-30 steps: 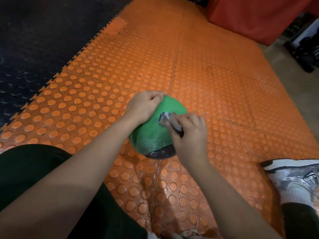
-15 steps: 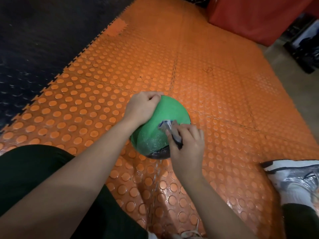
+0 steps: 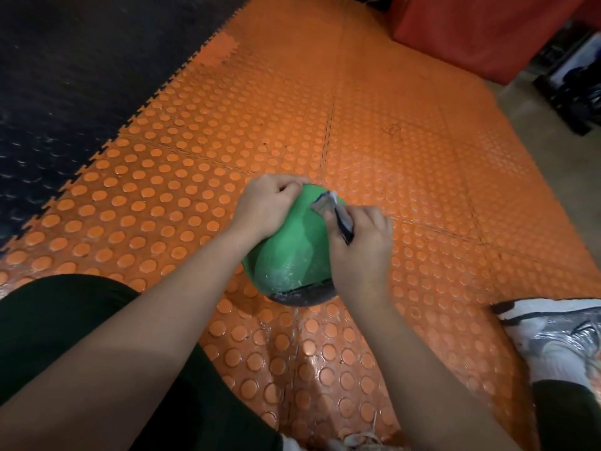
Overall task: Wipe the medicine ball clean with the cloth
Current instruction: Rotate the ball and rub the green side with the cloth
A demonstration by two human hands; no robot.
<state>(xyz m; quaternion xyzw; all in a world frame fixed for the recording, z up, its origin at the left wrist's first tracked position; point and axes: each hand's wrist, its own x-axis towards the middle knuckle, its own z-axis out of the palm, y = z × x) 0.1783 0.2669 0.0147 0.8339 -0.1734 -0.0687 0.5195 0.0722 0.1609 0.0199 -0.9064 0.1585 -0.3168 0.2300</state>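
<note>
A green medicine ball [image 3: 289, 255] with a dark band at its near bottom sits on the orange studded floor mat [image 3: 390, 141]. My left hand [image 3: 266, 206] lies on the ball's upper left side, its fingers curled over the top edge. My right hand [image 3: 361, 242] holds a small crumpled grey-white cloth [image 3: 327, 205] and presses it on the ball's upper right. Part of the cloth is hidden inside my fingers. The ball's near face looks wet or streaked.
A black studded mat [image 3: 65, 76] borders the orange one at the left. A red padded block [image 3: 481, 30] stands at the far right, with dark equipment [image 3: 579, 86] beyond it. My right shoe [image 3: 559, 340] rests at the right edge, my left knee [image 3: 48, 320] at the lower left.
My right hand has slid the cloth up the ball from its middle right toward the top. The left hand has stayed in place on the ball.
</note>
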